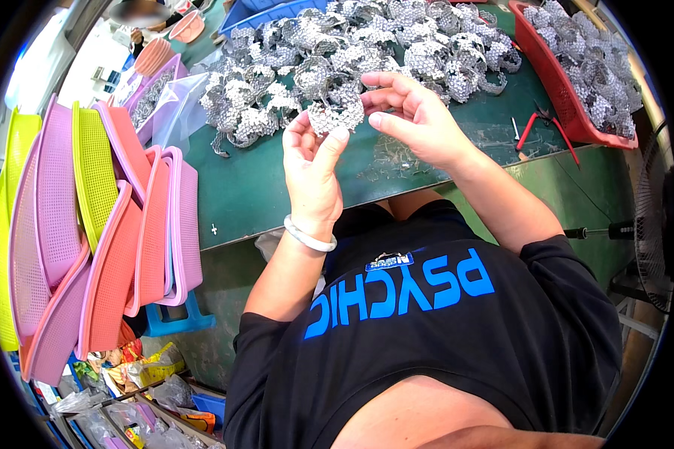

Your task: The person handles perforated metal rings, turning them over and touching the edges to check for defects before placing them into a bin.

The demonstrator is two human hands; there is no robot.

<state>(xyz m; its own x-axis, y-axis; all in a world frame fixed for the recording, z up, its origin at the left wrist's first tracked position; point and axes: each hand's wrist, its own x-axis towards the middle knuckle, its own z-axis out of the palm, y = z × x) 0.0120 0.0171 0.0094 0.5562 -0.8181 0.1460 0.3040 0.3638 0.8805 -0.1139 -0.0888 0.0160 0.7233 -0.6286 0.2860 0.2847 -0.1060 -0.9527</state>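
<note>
Pinching a silver lattice band (335,114) between them above the green table (262,194), the left hand (312,168) and right hand (412,116) keep it lifted, probably so the piece can be turned and looked over; fingers (335,142) on both sides press together on its edges. Behind it lies a heap of similar bands (352,45), more fill a red bin (569,97), and pink and yellow trays (90,224) lean stacked at the left, with crinkled yellow and clear packets (146,370) below them.
</note>
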